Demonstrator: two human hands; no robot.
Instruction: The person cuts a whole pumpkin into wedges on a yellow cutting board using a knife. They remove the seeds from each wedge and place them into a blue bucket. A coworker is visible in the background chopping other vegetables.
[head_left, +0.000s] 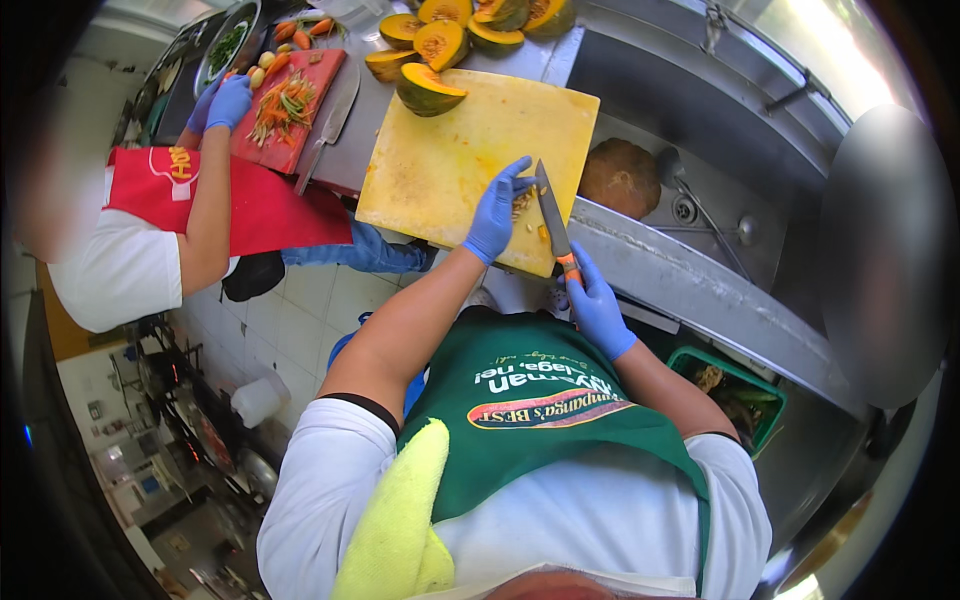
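Note:
My right hand, in a blue glove, grips the orange handle of a kitchen knife. Its blade points away from me over a yellow cutting board. My left hand, also gloved in blue, is beside the blade with its fingers apart, over the board's near right part. Pale pumpkin seeds lie between that hand and the knife, partly hidden by the fingers. A cut pumpkin wedge with dark green rind rests at the board's far edge.
Several cut pumpkin pieces lie beyond the board. To the right, a metal sink holds a large brown round object and ladles. At left, a co-worker's gloved hands are near a red board with cut carrots and a large knife.

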